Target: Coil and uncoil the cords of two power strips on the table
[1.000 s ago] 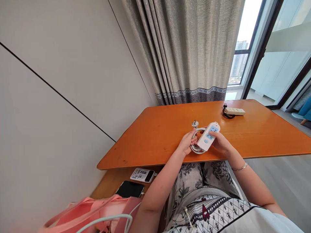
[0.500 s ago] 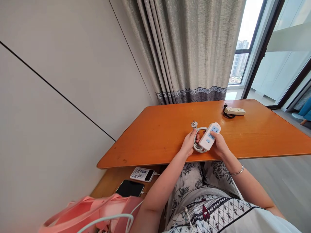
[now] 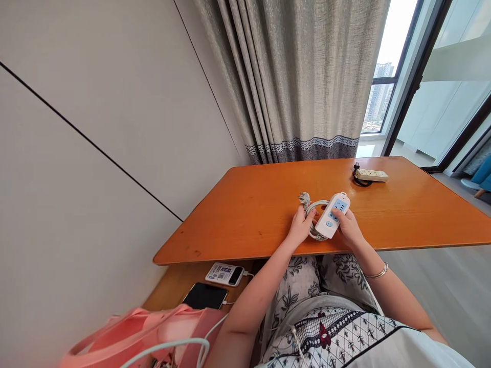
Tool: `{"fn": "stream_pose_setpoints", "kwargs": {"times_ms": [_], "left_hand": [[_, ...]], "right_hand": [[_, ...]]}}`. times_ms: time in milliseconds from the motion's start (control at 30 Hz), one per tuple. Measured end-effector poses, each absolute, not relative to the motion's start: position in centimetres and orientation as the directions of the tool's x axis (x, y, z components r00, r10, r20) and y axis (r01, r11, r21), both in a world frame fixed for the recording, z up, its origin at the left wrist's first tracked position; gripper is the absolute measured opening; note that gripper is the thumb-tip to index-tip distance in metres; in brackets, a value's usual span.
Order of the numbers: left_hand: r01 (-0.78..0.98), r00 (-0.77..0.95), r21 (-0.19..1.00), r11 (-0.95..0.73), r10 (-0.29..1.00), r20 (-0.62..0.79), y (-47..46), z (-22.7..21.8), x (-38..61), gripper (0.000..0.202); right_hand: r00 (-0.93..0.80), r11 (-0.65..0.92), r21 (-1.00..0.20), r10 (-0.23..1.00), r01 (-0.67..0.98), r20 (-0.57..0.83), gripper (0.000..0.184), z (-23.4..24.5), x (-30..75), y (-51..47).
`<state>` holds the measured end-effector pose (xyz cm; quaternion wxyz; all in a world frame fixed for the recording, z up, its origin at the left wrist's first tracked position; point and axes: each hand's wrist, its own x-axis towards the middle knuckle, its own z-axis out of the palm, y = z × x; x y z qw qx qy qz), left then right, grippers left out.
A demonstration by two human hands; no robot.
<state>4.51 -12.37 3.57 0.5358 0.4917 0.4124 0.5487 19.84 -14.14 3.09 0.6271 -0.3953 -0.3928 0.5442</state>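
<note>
A white power strip [image 3: 327, 228] with blue socket panels is in my right hand [image 3: 350, 228], which grips its right side with the thumb on the front. Its white cord [image 3: 315, 234] is looped in a coil to the left of the strip. My left hand [image 3: 301, 226] is closed round the coil, and the plug [image 3: 304, 199] sticks up above its fingers. Both hands are over the near edge of the orange-brown wooden table [image 3: 238, 214]. Some fingers are hidden behind the coil and the strip.
Farther back on the table lies a cream power strip [image 3: 372, 176] with a black cord [image 3: 361, 182]. Lower left, on a lower surface, are a white power bank [image 3: 220, 274], a black phone [image 3: 205, 296] and a pink bag [image 3: 141, 332]. A curtain [image 3: 307, 76] hangs behind the table.
The plug has tipped slightly left, and my left hand has shifted its hold on the cord coil. The white power strip has turned a little more upright in my right hand.
</note>
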Motion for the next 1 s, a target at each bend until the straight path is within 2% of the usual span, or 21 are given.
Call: {"fn": "stream_pose_setpoints", "kwargs": {"times_ms": [233,367,467,533,633,767,867,1000], "left_hand": [[-0.261,0.063,0.962,-0.080,0.993,0.100,-12.6,3.8,4.9,0.032],[-0.193,0.061,0.973,-0.125,0.988,0.139,-12.8,3.9,4.7,0.026],[-0.086,0.074,0.972,-0.218,0.972,0.225,-13.0,4.0,4.4,0.023],[0.000,0.103,0.960,-0.281,0.955,0.280,-13.2,4.1,4.2,0.030],[0.074,0.181,0.948,-0.309,0.939,0.292,-13.2,4.4,3.8,0.048],[-0.036,0.347,0.984,-0.173,0.921,0.175,-13.0,4.6,3.1,0.067],[-0.150,0.429,0.988,-0.043,0.897,0.104,-12.7,4.6,2.6,0.064],[-0.229,0.480,0.973,0.009,0.871,0.105,-12.5,4.3,2.0,0.059]], "right_hand": [[0.060,-0.002,-0.893,0.998,-0.450,-0.033,0.045,3.3,19.6,-14.5],[0.072,-0.024,-0.884,0.995,-0.468,-0.065,0.046,3.3,19.3,-14.6],[0.120,-0.021,-0.878,0.989,-0.479,-0.089,0.043,3.0,19.2,-14.5],[0.137,-0.028,-0.870,0.984,-0.491,-0.110,0.041,2.7,19.2,-14.4],[0.130,-0.045,-0.857,0.983,-0.513,-0.130,0.040,2.5,19.2,-14.3],[0.131,-0.015,-0.835,0.986,-0.550,-0.104,0.040,2.9,19.3,-14.7],[0.096,-0.031,-0.816,0.990,-0.577,-0.106,0.038,3.4,19.3,-15.0],[0.060,-0.065,-0.796,0.990,-0.602,-0.127,0.035,3.7,19.2,-15.4]]}}
